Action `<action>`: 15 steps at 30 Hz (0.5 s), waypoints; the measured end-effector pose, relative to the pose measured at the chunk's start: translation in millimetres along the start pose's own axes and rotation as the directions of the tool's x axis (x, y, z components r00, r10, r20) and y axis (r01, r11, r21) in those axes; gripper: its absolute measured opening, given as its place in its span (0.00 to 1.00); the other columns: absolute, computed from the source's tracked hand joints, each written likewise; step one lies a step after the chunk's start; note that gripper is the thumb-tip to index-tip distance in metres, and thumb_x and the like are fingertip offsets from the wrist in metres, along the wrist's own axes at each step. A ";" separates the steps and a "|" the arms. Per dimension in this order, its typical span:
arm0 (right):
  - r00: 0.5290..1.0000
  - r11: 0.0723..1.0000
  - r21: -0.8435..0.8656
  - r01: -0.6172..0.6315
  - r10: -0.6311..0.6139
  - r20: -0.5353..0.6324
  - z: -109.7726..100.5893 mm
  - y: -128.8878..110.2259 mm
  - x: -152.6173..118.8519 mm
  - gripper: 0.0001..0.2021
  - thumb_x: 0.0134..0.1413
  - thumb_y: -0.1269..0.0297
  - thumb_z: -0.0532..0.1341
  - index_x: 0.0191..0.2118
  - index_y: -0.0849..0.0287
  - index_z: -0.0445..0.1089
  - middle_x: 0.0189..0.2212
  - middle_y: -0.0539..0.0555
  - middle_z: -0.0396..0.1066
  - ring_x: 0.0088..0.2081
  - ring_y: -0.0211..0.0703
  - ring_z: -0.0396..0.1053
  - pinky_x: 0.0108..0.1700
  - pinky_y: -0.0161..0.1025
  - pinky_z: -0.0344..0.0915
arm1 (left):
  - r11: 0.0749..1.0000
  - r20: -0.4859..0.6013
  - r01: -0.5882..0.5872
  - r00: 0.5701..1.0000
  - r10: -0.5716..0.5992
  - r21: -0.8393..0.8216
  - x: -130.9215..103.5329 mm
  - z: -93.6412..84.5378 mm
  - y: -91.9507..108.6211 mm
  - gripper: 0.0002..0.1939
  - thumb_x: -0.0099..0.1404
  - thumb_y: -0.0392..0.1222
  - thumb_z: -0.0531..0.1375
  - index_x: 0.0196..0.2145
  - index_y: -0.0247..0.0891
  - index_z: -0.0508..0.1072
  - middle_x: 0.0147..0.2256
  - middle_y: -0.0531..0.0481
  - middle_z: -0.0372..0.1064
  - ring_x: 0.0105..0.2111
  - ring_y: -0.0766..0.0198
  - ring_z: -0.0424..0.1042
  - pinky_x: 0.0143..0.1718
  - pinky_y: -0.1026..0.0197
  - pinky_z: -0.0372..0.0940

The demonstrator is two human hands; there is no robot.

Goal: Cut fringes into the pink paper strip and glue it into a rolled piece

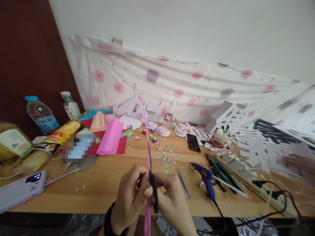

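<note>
Wooden table [93,193] spreads L & R of the pink strip [148,152], which runs lengthwise btwn the person's hands. L hand [131,196], at strip's left side, pinches it btwn thumb & fingers. R hand [171,195], at strip's right, curls round handle of blk scissors [154,193], blade along strip's right edge. Multicol. bits [167,158] lie right of strip, beyond hands.
</note>
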State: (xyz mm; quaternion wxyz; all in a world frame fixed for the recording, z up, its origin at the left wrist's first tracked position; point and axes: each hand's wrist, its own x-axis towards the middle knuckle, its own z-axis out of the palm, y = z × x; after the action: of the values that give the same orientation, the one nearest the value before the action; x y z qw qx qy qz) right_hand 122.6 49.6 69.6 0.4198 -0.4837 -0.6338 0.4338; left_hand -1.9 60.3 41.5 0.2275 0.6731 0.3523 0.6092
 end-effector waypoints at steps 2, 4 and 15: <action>1.000 1.000 0.008 -0.008 0.008 -0.001 0.8 0.2 0.6 0.31 0.48 0.33 0.61 0.16 0.58 0.59 0.15 0.46 0.54 0.22 0.34 0.52 0.25 0.33 0.49 | 1.000 -0.008 0.004 1.000 -0.004 -0.012 -0.6 -0.5 -1.9 0.19 0.72 0.56 0.53 0.30 0.41 0.66 0.21 0.58 0.62 0.19 0.71 0.63 0.22 0.71 0.59; 1.000 1.000 0.015 -0.014 0.014 -0.006 1.5 0.3 1.5 0.32 0.47 0.33 0.62 0.16 0.58 0.58 0.15 0.46 0.53 0.21 0.34 0.51 0.24 0.33 0.48 | 0.999 -0.009 0.013 1.000 -0.013 -0.035 -0.9 -1.1 -3.4 0.19 0.71 0.57 0.54 0.30 0.41 0.66 0.21 0.59 0.61 0.19 0.71 0.62 0.21 0.71 0.59; 0.994 0.993 0.065 -0.100 0.103 -0.043 4.6 15.6 0.8 0.28 0.49 0.37 0.64 0.18 0.60 0.68 0.15 0.52 0.68 0.19 0.38 0.64 0.24 0.34 0.58 | 0.991 -0.127 0.137 0.983 -0.136 0.000 -5.8 -2.0 -15.4 0.13 0.73 0.41 0.53 0.29 0.41 0.64 0.20 0.60 0.57 0.18 0.71 0.59 0.21 0.71 0.57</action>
State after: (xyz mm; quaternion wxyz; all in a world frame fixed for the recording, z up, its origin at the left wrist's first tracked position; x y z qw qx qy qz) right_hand 122.0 52.2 53.5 0.4265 -0.5118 -0.5846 0.4630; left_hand -7.0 65.6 26.6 0.2429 0.6084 0.4141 0.6320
